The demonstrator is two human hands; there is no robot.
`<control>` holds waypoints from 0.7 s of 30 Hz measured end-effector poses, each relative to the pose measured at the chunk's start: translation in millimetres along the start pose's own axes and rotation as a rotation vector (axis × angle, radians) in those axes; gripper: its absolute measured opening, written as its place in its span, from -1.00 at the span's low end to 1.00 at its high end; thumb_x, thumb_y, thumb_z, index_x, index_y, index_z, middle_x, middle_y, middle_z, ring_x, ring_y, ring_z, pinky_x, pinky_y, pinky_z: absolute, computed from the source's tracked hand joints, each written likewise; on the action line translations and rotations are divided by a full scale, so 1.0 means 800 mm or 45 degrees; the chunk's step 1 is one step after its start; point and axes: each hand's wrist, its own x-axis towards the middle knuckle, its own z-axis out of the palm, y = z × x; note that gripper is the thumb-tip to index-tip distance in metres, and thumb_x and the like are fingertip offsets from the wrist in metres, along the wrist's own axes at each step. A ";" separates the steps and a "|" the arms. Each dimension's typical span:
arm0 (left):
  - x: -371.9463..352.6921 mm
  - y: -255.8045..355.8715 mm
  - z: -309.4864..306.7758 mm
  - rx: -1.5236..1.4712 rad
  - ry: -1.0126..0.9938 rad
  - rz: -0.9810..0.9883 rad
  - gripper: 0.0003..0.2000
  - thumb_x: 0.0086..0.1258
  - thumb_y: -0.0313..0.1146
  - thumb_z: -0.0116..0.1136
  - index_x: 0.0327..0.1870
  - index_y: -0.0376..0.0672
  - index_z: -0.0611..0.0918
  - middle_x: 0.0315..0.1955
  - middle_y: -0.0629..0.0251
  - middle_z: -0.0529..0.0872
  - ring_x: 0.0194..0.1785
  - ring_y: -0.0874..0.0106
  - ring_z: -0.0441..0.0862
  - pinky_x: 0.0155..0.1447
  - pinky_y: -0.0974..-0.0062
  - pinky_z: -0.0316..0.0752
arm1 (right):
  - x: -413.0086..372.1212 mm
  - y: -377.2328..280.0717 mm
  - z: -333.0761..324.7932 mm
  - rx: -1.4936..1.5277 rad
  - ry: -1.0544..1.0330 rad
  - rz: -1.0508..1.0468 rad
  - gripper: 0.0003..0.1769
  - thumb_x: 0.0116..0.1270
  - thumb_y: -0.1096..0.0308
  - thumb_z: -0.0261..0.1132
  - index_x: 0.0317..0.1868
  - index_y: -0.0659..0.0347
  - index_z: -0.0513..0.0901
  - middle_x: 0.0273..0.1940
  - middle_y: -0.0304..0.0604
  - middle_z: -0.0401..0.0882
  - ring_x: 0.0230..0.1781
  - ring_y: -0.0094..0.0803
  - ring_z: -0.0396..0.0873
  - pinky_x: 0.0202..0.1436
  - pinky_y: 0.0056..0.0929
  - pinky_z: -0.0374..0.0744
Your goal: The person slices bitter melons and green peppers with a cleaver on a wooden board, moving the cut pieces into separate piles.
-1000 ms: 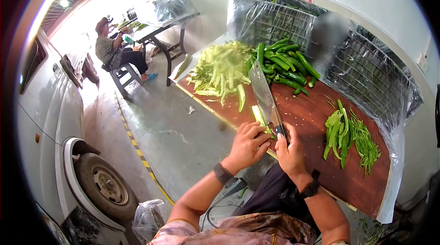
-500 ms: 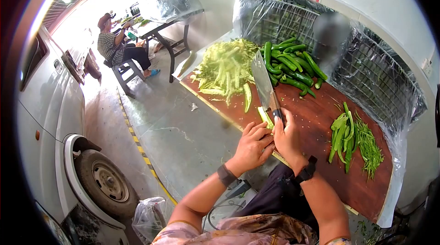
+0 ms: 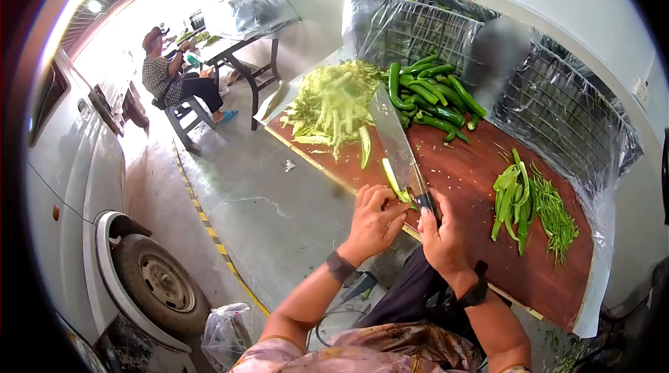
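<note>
My right hand point(image 3: 442, 237) is closed round the dark handle of a cleaver point(image 3: 396, 132), its broad blade pointing away from me over the brown board point(image 3: 446, 164). Just left of the blade lies a cut-open green pepper point(image 3: 393, 176), pale inside. My left hand point(image 3: 376, 223) pinches its near end, close to the cleaver's handle. Beyond the blade sit a heap of pale pepper cores and seeds point(image 3: 331, 104) and a pile of whole green peppers point(image 3: 435, 97). Flattened pepper pieces point(image 3: 512, 199) and thin green shreds point(image 3: 554, 216) lie on the right of the board.
Plastic-covered crates point(image 3: 564, 101) line the board's back edge by the wall. At far left a person point(image 3: 164, 70) sits on a stool point(image 3: 187, 118) at another table point(image 3: 244, 49). A vehicle's wheel point(image 3: 160, 275) and a plastic bag point(image 3: 228, 328) are at lower left.
The cleaver and my right hand have come slightly nearer to me. My left fingers have shifted toward the pepper's near end, so more of it shows. The camera view has turned a little.
</note>
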 end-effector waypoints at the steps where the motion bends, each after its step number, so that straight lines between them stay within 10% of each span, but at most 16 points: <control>1: 0.000 0.000 -0.001 0.000 0.008 0.007 -0.79 0.17 -0.36 0.34 -0.15 -0.06 0.78 -0.20 0.25 0.54 0.01 0.17 0.49 0.23 0.12 0.34 | 0.001 -0.011 -0.002 -0.017 0.010 0.077 -0.66 0.42 0.47 0.18 0.17 0.36 0.52 -0.12 0.17 0.68 -0.13 -0.06 0.71 -0.05 -0.26 0.61; 21: -0.002 -0.003 0.002 0.003 0.005 0.029 -0.83 0.12 -0.40 0.29 -0.26 -0.15 0.73 -0.12 0.27 0.60 0.08 0.21 0.51 0.28 0.10 0.28 | 0.024 0.025 0.032 -0.291 0.052 -0.199 -0.65 0.48 0.39 0.16 0.22 0.31 0.47 -0.08 0.15 0.68 -0.07 -0.03 0.70 -0.02 -0.22 0.62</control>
